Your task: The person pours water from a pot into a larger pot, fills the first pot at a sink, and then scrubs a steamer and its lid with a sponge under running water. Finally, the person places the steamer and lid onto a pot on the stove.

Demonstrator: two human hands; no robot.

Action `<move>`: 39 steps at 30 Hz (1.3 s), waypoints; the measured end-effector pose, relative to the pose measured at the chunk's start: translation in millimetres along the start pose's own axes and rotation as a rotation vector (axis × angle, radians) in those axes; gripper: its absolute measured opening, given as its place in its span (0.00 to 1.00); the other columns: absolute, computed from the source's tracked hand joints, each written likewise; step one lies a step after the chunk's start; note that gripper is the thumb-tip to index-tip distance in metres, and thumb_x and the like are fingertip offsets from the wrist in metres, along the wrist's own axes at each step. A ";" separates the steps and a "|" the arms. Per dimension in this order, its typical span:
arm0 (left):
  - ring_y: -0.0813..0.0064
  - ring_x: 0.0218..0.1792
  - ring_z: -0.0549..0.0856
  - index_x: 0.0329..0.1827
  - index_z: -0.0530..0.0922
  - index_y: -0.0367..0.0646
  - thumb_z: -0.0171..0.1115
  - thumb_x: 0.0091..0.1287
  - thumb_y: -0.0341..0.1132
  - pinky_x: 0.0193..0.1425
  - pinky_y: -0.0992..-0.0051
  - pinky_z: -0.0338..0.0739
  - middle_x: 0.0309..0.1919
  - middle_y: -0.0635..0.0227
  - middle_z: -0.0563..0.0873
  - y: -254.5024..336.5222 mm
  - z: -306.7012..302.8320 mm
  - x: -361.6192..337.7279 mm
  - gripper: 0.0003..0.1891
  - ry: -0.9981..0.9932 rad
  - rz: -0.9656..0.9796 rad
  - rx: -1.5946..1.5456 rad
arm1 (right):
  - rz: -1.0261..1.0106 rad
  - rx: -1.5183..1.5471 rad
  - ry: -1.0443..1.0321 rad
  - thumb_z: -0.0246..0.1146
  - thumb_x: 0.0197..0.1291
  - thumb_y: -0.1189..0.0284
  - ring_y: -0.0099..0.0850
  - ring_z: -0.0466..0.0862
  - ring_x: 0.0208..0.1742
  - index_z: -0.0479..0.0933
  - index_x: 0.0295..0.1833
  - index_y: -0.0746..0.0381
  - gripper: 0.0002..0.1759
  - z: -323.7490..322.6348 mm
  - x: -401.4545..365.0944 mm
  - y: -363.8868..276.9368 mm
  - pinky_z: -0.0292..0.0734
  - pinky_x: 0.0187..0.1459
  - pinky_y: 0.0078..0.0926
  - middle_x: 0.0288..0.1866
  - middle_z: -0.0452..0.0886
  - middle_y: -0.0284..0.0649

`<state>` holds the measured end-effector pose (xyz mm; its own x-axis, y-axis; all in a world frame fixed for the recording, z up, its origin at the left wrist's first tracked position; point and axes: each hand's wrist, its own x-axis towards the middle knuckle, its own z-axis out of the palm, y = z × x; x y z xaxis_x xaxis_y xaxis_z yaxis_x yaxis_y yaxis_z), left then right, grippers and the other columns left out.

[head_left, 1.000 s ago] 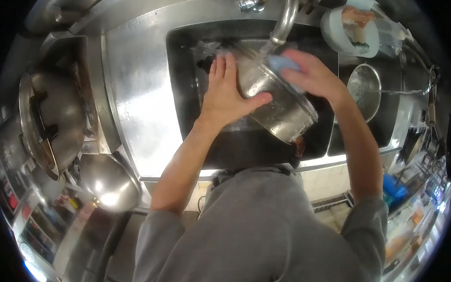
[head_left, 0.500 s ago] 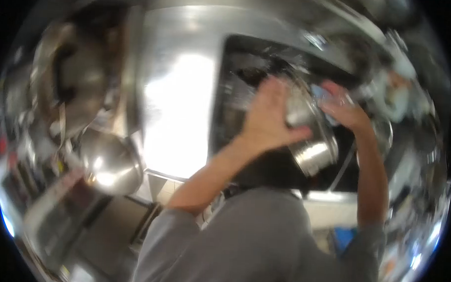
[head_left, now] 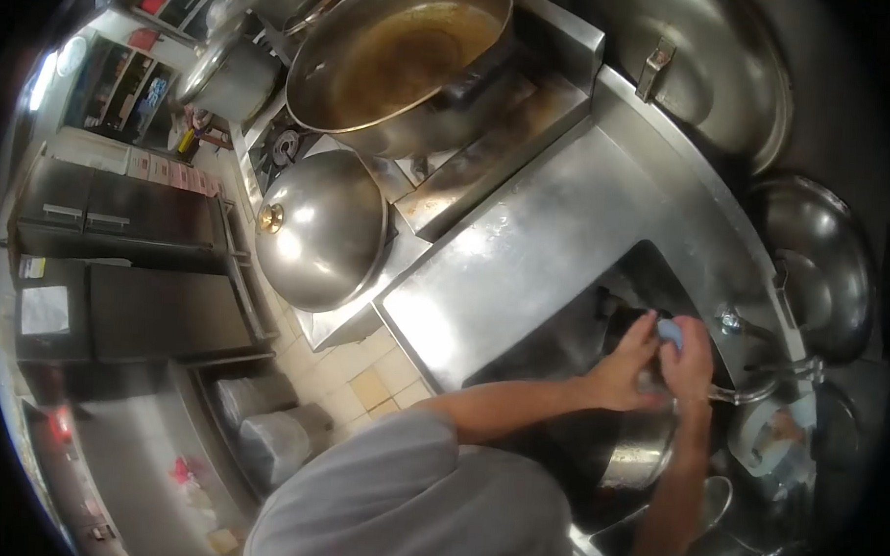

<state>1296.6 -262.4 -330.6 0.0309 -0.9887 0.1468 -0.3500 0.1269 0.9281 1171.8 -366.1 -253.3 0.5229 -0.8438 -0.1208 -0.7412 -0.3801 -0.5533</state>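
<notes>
Over the dark sink basin (head_left: 545, 360), my two hands are close together. My right hand (head_left: 692, 363) is closed on a small light-blue item (head_left: 669, 333), perhaps a sponge. Facing it is my left hand (head_left: 623, 375), its fingers curled around something too hidden to make out. Just below the hands a shiny metal pot (head_left: 640, 453) sits in the sink, partly covered by my right forearm.
A steel counter (head_left: 505, 256) borders the sink. Beyond it are a domed lid (head_left: 324, 230) and a large wide pan (head_left: 414, 56) on the stove. Large metal lids (head_left: 712, 72) lean at the back right. A faucet (head_left: 745, 394) is right of my hands.
The view has swung left and sharpened, showing the stove and domed lid. My hands, spread apart over the pot before, have come together, and my left hand's fingers have curled.
</notes>
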 end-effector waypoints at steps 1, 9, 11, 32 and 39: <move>0.42 0.82 0.51 0.80 0.55 0.31 0.83 0.52 0.52 0.82 0.56 0.56 0.81 0.37 0.47 3.8 8.8 -10.5 0.60 0.217 -0.039 -0.132 | -0.033 0.000 0.041 0.60 0.60 0.73 0.54 0.80 0.57 0.75 0.58 0.63 0.20 -6.5 -5.0 -8.6 0.76 0.58 0.47 0.55 0.80 0.50; 0.68 0.62 0.80 0.71 0.70 0.34 0.70 0.68 0.58 0.63 0.67 0.77 0.58 0.59 0.82 51.5 38.0 -84.0 0.40 -0.336 -1.038 -1.011 | 0.027 0.055 0.139 0.59 0.61 0.76 0.56 0.79 0.58 0.74 0.59 0.66 0.20 -14.2 -49.5 -9.0 0.75 0.60 0.46 0.57 0.79 0.55; 0.70 0.59 0.80 0.68 0.74 0.34 0.68 0.70 0.58 0.59 0.68 0.78 0.55 0.60 0.84 54.5 52.8 -78.7 0.36 -0.477 -1.165 -1.123 | -0.038 0.021 0.173 0.59 0.61 0.76 0.56 0.77 0.60 0.74 0.59 0.67 0.20 -8.6 -73.1 -4.4 0.73 0.63 0.45 0.59 0.77 0.55; 0.55 0.46 0.86 0.61 0.69 0.33 0.57 0.64 0.25 0.45 0.55 0.84 0.48 0.50 0.82 88.3 107.1 43.0 0.21 -0.312 -0.956 -0.669 | 0.663 0.812 0.796 0.54 0.70 0.75 0.27 0.76 0.52 0.66 0.71 0.66 0.25 121.1 -271.7 57.8 0.72 0.56 0.24 0.53 0.77 0.39; 0.73 0.64 0.78 0.80 0.59 0.40 0.72 0.68 0.46 0.64 0.66 0.77 0.66 0.59 0.77 92.3 57.3 -15.0 0.43 -1.106 -0.866 -0.633 | 0.727 0.911 0.819 0.56 0.70 0.76 0.25 0.78 0.49 0.68 0.69 0.66 0.23 117.7 -280.3 65.5 0.75 0.51 0.23 0.54 0.78 0.39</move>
<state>1210.2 -240.4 -266.7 -0.7789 -0.3023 -0.5496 -0.1412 -0.7692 0.6232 1026.2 -109.9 -352.7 -0.4700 -0.8390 -0.2740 -0.0450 0.3328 -0.9419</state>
